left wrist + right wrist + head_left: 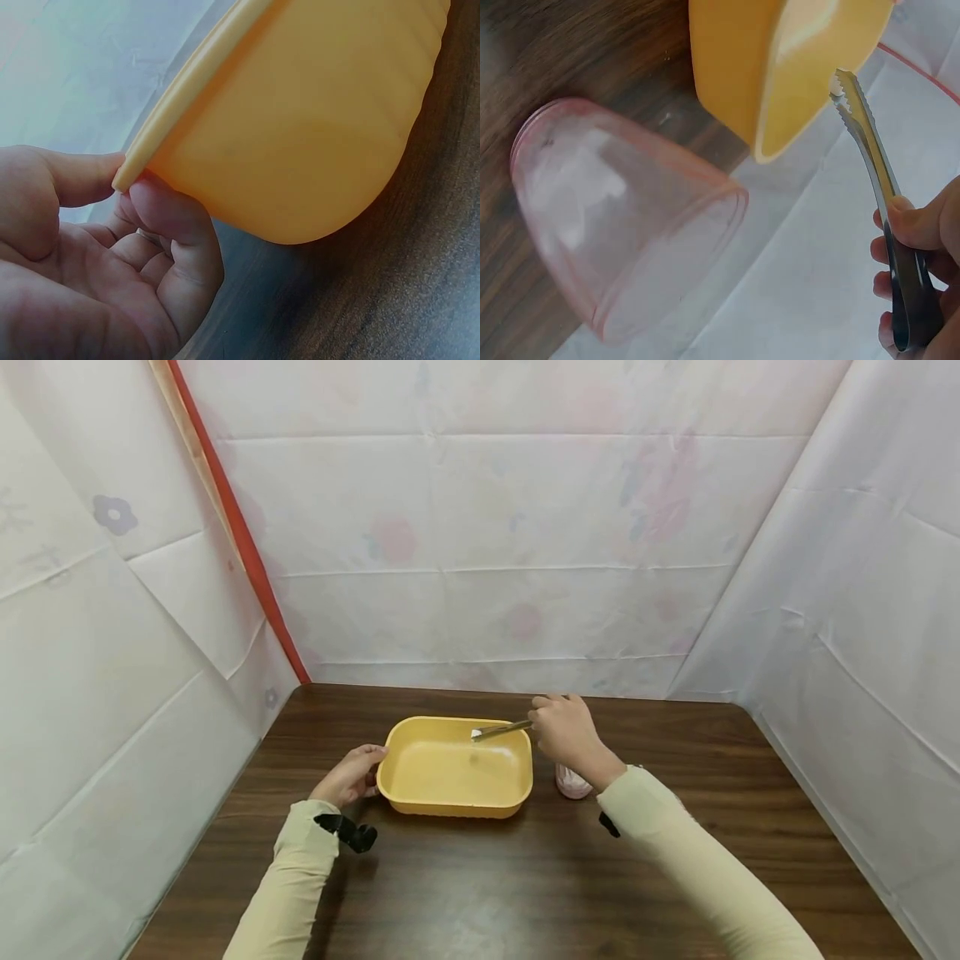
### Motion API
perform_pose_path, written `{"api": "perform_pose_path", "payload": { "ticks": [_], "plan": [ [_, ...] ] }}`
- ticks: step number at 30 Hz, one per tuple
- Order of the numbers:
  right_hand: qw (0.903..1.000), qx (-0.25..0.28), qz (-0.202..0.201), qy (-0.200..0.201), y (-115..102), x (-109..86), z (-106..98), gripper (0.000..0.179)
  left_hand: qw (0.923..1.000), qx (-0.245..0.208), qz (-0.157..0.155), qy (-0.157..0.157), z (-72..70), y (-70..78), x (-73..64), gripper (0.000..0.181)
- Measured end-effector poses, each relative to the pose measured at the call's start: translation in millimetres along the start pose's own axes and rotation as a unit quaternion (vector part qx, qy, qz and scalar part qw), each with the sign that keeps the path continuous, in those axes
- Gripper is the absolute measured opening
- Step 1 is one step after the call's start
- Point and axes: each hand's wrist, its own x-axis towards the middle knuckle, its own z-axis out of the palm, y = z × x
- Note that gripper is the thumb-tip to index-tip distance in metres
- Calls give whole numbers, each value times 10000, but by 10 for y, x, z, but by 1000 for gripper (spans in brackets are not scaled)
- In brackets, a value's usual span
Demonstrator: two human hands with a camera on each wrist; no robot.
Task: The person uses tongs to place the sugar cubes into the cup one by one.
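A yellow plastic basin (pixel 442 774) stands on the table. My left hand (pixel 352 777) pinches its left rim; in the left wrist view the thumb (pixel 90 178) lies on the rim and a bent finger presses from below. My right hand (pixel 564 732) holds metal tongs (pixel 501 729) above the basin's right side. A small white piece (pixel 835 84) sits between the serrated tips of the tongs; its kind cannot be made out. Beside the basin, partly hidden under my right wrist in the head view, is a clear pinkish cup (pixel 622 217).
The dark wood-grain table (pixel 465 893) meets white printed sheets (pixel 480 527) at the back and sides. A red strip (pixel 240 527) runs down the back left corner. Black straps with a mount (pixel 348 832) sit on the wrists.
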Motion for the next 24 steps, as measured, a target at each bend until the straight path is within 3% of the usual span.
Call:
{"api": "perform_pose_path", "payload": {
  "ticks": [13,24],
  "plan": [
    [9986,-114,111,504,360,-457,-235,9,10000,11,14,-54,28,47,-9,42],
    [9954,-66,294,911,590,-846,-348,7,10000,0,-8,-60,-22,-8,-7,44]
  ]
}}
